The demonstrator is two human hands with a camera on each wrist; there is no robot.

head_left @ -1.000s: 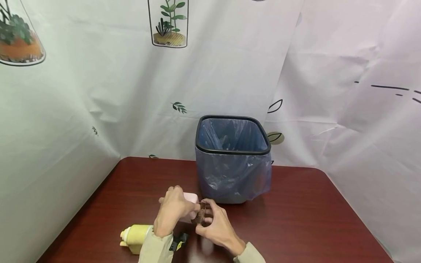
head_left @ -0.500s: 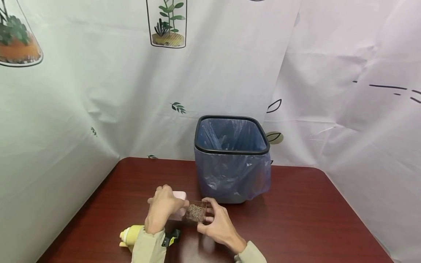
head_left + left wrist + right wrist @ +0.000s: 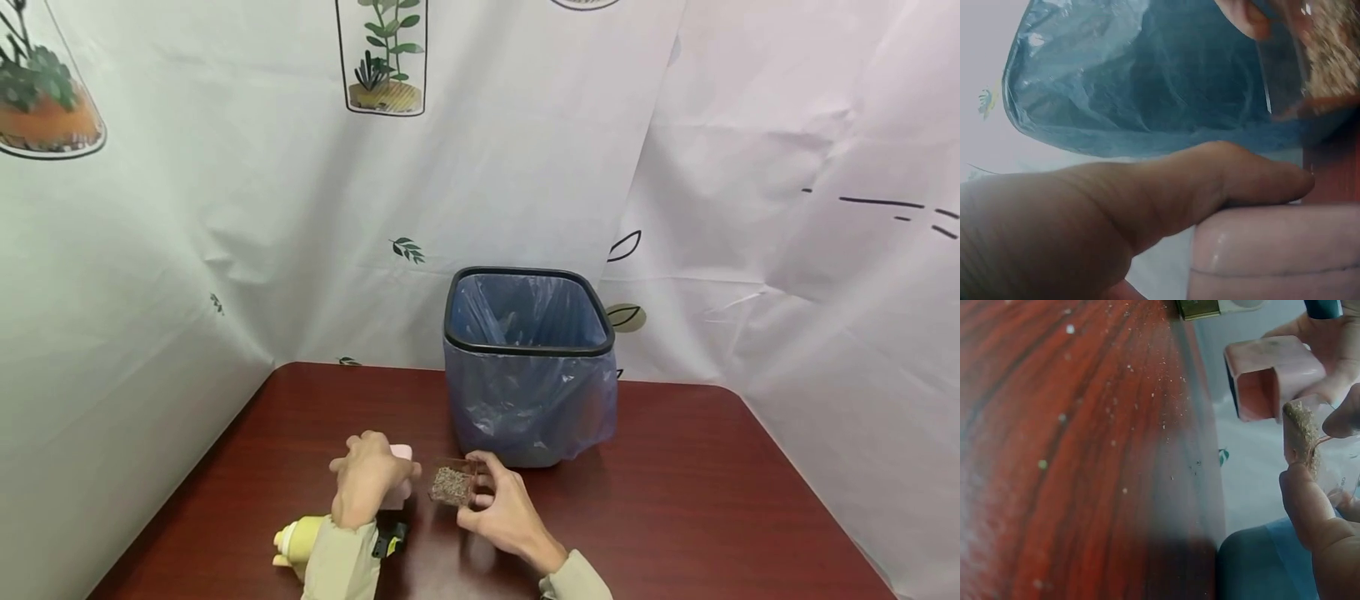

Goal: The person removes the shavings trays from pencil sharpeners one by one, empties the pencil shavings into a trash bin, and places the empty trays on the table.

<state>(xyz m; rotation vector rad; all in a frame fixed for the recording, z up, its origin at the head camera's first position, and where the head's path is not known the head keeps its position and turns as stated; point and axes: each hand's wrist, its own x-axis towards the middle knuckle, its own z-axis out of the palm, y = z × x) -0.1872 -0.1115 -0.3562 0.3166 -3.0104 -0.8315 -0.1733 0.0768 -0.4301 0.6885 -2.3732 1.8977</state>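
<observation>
My left hand grips a pink pencil sharpener housing, its thumb lying along one side in the left wrist view. The right wrist view shows a square hollow opening in this housing. With thumb and fingers, my right hand holds a clear shavings drawer by its edges, just right of the housing. Light brown shavings fill part of the drawer. A gap separates drawer and housing in the head view. The left hand hides much of the housing.
Behind the hands stands a bin with a blue plastic liner and black rim. A yellow object with a pale knobbed end lies beside the left sleeve. Small crumbs dot the red-brown tabletop. Patterned white sheeting surrounds the table.
The shavings drawer has come out of the pink housing. My left hand has drawn the housing leftward, while my right hand stays nearly in place and tilts the drawer slightly.
</observation>
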